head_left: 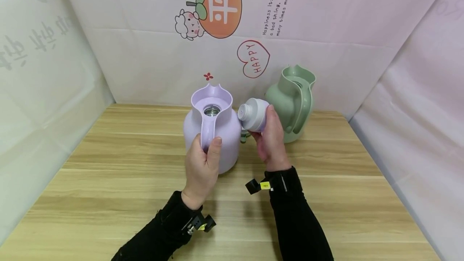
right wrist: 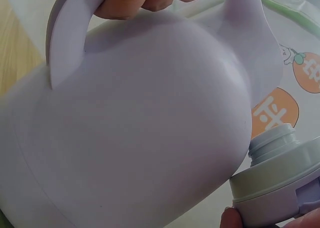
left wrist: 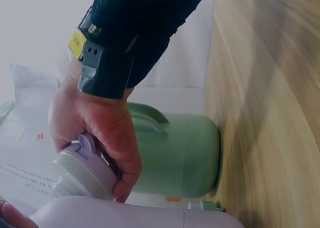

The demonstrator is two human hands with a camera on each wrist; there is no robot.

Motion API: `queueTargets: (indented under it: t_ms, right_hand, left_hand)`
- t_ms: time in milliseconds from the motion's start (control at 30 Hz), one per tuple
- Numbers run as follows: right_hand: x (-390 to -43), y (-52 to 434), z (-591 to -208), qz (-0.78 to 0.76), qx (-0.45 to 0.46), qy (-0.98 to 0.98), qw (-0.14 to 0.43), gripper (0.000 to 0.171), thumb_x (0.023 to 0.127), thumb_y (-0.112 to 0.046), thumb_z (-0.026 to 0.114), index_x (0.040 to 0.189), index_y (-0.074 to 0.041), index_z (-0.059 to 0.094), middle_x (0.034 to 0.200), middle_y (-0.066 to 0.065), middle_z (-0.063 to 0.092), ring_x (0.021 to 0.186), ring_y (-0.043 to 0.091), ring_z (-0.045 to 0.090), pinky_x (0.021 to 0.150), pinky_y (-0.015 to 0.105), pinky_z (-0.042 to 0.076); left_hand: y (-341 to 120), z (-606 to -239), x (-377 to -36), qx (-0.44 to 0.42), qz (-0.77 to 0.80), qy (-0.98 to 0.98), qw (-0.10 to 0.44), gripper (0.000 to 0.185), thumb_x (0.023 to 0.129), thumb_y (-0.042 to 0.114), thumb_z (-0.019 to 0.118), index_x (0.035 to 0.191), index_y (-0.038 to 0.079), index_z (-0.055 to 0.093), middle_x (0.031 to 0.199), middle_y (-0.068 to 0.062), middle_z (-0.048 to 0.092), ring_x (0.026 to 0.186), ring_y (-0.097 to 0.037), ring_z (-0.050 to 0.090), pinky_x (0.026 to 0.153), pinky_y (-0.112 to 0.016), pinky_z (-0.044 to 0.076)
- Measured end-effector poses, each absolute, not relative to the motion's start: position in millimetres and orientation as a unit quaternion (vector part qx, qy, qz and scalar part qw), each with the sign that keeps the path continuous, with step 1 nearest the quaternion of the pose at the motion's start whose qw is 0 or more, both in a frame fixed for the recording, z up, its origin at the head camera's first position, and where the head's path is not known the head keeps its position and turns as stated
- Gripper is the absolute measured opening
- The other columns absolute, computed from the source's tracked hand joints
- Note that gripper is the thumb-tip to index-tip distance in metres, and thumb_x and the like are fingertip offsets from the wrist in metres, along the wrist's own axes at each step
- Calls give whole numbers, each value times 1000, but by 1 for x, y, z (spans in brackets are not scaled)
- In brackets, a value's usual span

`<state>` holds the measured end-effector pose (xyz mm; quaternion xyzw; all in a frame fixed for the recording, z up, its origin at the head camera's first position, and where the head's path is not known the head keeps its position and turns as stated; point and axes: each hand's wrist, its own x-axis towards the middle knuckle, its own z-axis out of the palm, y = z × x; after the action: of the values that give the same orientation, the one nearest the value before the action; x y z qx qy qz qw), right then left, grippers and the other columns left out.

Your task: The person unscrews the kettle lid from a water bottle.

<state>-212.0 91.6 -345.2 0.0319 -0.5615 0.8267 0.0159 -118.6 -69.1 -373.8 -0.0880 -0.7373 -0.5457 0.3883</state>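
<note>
A lilac thermos jug (head_left: 229,144) stands on the wooden table with its round mouth uncovered. My left hand (head_left: 203,168) grips the jug's handle, the thumb lying along it. Beside the jug's right shoulder, my right hand (head_left: 272,140) holds a lilac and white jug lid (head_left: 253,114), tilted so its threaded white plug points left toward the jug. In the left wrist view, the fingers of that hand curl round the lid (left wrist: 90,170), whose lilac tab faces the palm. The right wrist view has the lid (right wrist: 275,188) close beside the jug body (right wrist: 140,113).
A green thermos jug (head_left: 282,104) with an uncovered top stands at the back right, its handle toward me. A small green piece (head_left: 244,136), partly hidden, lies between the jugs. Behind them hangs a white printed cloth (head_left: 145,63) at the table's (head_left: 119,164) far edge.
</note>
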Motion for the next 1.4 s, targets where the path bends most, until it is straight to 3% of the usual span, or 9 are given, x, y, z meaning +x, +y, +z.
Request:
queueTargets:
  t_ms: [467, 1167, 1400]
  right_hand:
    - [-212, 90, -349, 821, 46, -569, 7, 49, 112, -52, 27, 139, -17, 48, 127, 8, 51, 114, 23, 54, 93, 39, 53]
    - [-213, 86, -352, 826, 46, -562, -7, 49, 112, -53, 27, 138, -17, 47, 125, 7, 51, 113, 22, 53, 91, 37, 52]
    - [-213, 85, -354, 824, 47, -564, -11, 49, 112, -54, 27, 137, -17, 48, 125, 7, 50, 112, 22, 53, 90, 38, 51]
  left_hand:
    - [-81, -376, -128, -89, -542, -732, 402, 46, 107, 38, 58, 99, -6, 59, 80, -14, 58, 70, -23, 55, 60, -32, 44]
    - [-97, -373, -137, -54, -524, -742, 415, 66, 106, 56, 52, 102, -9, 60, 85, -20, 63, 74, -28, 59, 63, -39, 45]
    - [-103, -373, -141, -43, -524, -743, 413, 63, 106, 54, 53, 103, -9, 60, 86, -20, 62, 75, -30, 59, 64, -40, 45]
